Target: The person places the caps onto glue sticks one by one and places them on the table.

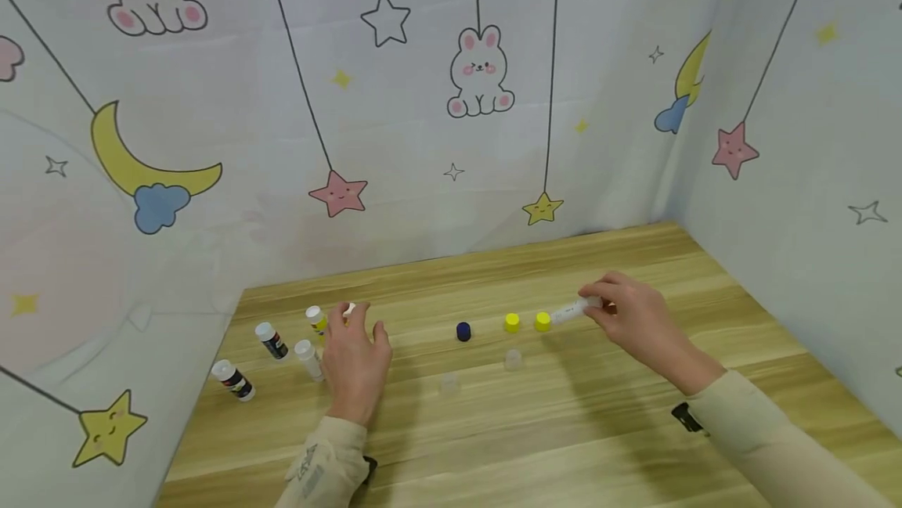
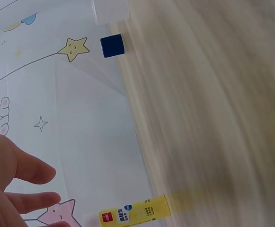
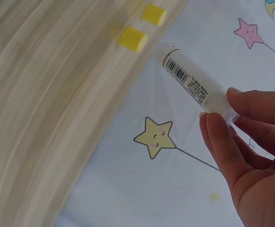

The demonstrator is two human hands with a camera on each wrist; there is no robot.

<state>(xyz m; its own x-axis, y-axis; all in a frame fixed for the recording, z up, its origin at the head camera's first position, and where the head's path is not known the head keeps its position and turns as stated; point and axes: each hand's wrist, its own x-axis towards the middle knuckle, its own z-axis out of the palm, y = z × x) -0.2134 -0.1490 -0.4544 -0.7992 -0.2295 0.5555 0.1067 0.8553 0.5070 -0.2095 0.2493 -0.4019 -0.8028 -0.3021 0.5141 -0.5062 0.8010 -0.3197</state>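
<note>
My right hand pinches a white glue stick near one end. The stick is tilted, its barcode label visible in the right wrist view, and its lower end is close by a yellow cap. My left hand is over the left side of the table with fingers spread. Around it stand a yellow-labelled glue stick and a white glue stick; another white top is partly hidden behind its fingers. In the left wrist view a yellow glue stick stands near the fingertips.
Two dark-labelled glue sticks stand farther left. Across the middle of the wooden table are a dark blue cap, a second yellow cap and two clear caps. A printed curtain hangs behind.
</note>
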